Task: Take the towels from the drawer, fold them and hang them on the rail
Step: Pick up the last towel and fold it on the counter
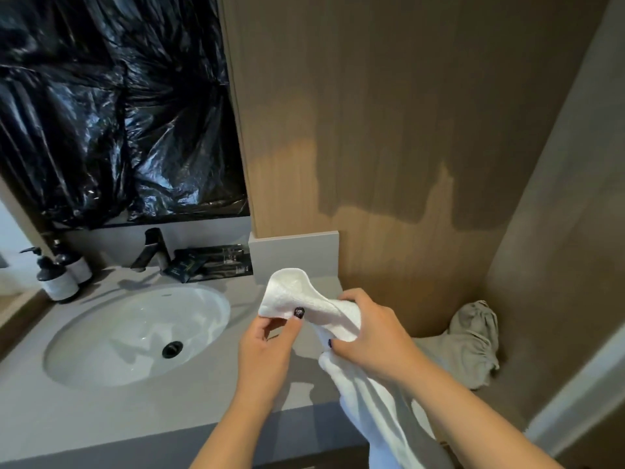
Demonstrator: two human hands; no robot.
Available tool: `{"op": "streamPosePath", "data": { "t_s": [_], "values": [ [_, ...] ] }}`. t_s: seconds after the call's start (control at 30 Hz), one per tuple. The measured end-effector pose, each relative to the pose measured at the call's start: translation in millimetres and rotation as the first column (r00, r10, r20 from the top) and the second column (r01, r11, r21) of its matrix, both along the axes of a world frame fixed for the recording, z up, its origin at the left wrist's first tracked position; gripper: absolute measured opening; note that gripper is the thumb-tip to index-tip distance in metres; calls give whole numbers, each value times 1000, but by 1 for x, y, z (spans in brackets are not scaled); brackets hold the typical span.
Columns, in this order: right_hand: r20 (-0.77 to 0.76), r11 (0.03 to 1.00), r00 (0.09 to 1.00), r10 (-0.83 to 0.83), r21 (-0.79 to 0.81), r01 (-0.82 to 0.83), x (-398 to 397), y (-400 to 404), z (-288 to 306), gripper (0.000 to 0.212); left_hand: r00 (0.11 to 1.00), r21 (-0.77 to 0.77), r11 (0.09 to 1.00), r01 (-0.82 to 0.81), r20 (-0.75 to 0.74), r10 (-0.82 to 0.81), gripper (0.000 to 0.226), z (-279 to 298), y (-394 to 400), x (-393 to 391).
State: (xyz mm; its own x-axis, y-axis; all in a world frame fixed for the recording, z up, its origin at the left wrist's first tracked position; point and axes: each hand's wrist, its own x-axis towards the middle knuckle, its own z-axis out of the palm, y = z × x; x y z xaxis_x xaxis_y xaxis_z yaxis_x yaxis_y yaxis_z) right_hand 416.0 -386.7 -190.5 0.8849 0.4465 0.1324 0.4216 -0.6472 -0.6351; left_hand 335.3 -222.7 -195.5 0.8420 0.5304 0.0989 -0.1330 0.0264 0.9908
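While both hands are pinching a white towel [338, 319] above the counter's [101, 418] right edge | left hand [267, 350], right hand [368, 340] | folding is starting | next: finding matching corners.

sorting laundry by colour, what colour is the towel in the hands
White, plain with no pattern; the towel shows best in the head view, the only one.

1. Both bare forearms reach forward from the bottom edge, the left rising almost straight up, the right slanting in from the lower right corner.
2. The left hand [267, 346] is turned palm-up, thumb and fingers pinching the edge of a white towel [304, 296]; a dark-painted thumbnail shows on top.
3. The right hand [372, 336], just beside the left, shows its back to the camera, fingers curled round the bunched towel.
4. The two hands are near each other without touching.
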Motion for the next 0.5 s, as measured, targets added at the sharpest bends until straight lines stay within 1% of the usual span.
{"op": "streamPosePath", "data": {
  "t_s": [0.07,0.17,0.23,0.3,0.33,0.4,0.47,0.5],
  "values": [
    [-13,999,999,51,-3,-51,-15,17,-4,66,1000,-17,1000,15,6,-15,12,-1,19,-19],
    [-39,984,983,179,21,-179,-41,53,-6,66,999,-126,992,33,26,-30,21,-1,51,-54],
    [-56,970,970,238,66,-234,-60,78,-6,54,1000,-178,984,6,21,-3,23,-2,74,-75],
    [-105,950,957,270,190,-247,-79,100,-10,36,1000,-207,978,-24,-6,23,26,-3,94,-93],
    [-135,937,949,285,247,-246,-88,109,-13,32,999,-221,975,-32,-23,28,27,-5,102,-102],
    [-188,914,931,312,327,-240,-108,123,-21,34,998,-216,976,-22,-57,9,27,-10,114,-119],
    [-226,893,922,314,399,-207,-124,134,-28,39,994,-155,988,-17,-107,0,21,-12,122,-129],
    [-233,889,929,288,426,-169,-130,139,-33,42,991,-115,993,-31,-135,15,20,-13,125,-133]
  ]
}}
